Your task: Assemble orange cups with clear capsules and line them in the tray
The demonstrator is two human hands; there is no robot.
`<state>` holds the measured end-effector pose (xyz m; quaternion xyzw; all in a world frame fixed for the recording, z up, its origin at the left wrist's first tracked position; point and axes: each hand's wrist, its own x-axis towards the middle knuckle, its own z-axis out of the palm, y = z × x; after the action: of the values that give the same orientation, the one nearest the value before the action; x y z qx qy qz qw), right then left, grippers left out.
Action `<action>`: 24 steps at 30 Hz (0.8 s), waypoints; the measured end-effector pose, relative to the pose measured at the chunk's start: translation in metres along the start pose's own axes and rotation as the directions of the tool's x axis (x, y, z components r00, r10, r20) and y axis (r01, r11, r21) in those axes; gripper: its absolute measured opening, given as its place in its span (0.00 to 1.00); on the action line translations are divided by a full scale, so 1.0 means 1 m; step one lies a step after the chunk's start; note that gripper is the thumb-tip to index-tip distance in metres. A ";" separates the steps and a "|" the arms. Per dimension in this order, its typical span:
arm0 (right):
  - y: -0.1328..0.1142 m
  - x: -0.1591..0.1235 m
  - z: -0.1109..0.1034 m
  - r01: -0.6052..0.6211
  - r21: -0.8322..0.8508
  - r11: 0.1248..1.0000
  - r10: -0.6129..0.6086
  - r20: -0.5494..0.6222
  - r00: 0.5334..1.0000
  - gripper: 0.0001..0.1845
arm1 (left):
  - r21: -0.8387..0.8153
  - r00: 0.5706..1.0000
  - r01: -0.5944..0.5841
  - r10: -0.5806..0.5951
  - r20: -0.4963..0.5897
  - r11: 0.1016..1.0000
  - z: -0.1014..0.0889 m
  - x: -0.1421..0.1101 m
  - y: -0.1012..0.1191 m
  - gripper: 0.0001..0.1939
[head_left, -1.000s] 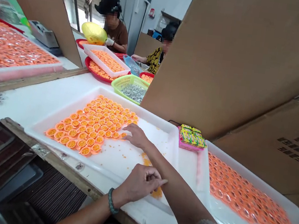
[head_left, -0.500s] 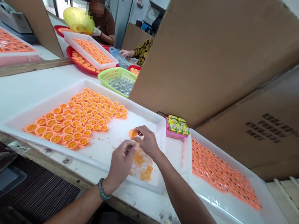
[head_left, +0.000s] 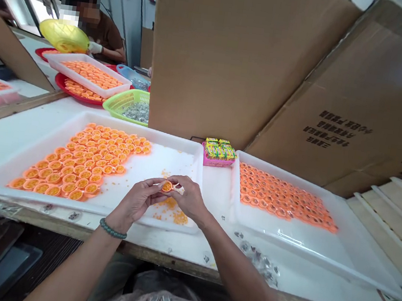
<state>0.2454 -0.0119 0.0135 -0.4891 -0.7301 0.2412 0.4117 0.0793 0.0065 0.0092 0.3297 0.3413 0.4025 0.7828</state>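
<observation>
My left hand (head_left: 138, 201) and my right hand (head_left: 189, 199) meet above the front white plastic tray (head_left: 115, 124), pinching a small orange cup (head_left: 167, 186) between their fingertips. A small white piece shows by my right fingers. Rows of similar orange cups with yellow-orange centres (head_left: 80, 164) fill the tray's left part. Loose orange granules (head_left: 170, 211) lie just below my hands. To the right, a second white tray (head_left: 321, 250) holds densely packed orange cups (head_left: 280, 194).
A pink box of yellow-green packets (head_left: 218, 153) stands between the trays, before a cardboard partition (head_left: 206, 57). Beyond are a green basket of silvery pieces (head_left: 127, 106), a red tray (head_left: 71, 91), and a co-worker (head_left: 100, 33) holding a yellow dome.
My hands have come together from apart on the tray and now pinch an orange cup between them. The view has swung, shifting the trays left and showing more of the right side.
</observation>
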 end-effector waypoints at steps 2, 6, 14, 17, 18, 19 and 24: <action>0.001 -0.006 0.001 -0.025 0.052 0.998 0.025 -0.015 1.000 0.17 | -0.008 0.999 0.025 -0.025 0.029 1.000 -0.002 0.000 -0.001 0.12; 0.003 -0.017 0.003 -0.062 0.094 0.994 0.065 -0.026 0.998 0.18 | 0.046 0.997 0.072 -0.073 0.024 0.996 -0.002 0.002 -0.002 0.14; 0.003 -0.031 0.013 0.128 -0.204 0.971 -0.146 -0.074 0.987 0.19 | 0.070 0.998 0.035 -0.038 0.044 0.997 -0.002 0.004 -0.006 0.11; 0.003 -0.030 0.013 0.127 -0.173 0.977 -0.147 -0.109 0.983 0.16 | 0.074 0.991 0.052 -0.060 0.117 0.996 -0.003 0.003 -0.006 0.11; 0.003 -0.030 0.013 0.130 -0.178 0.975 -0.153 -0.123 0.981 0.15 | 0.072 0.989 0.055 -0.064 0.133 0.996 -0.003 0.003 -0.006 0.10; 0.003 -0.031 0.013 0.132 -0.199 0.971 -0.162 -0.138 0.977 0.14 | 0.067 0.988 0.057 -0.066 0.141 0.996 -0.002 0.003 -0.006 0.10; 0.004 -0.035 0.016 0.132 -0.353 0.926 -0.226 -0.239 0.944 0.10 | 0.069 0.990 0.034 -0.043 0.132 0.997 -0.001 0.004 -0.006 0.08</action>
<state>0.2406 -0.0416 -0.0115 -0.5110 -0.7378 0.0052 0.4410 0.0829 0.0073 0.0031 0.3750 0.3077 0.3527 0.8002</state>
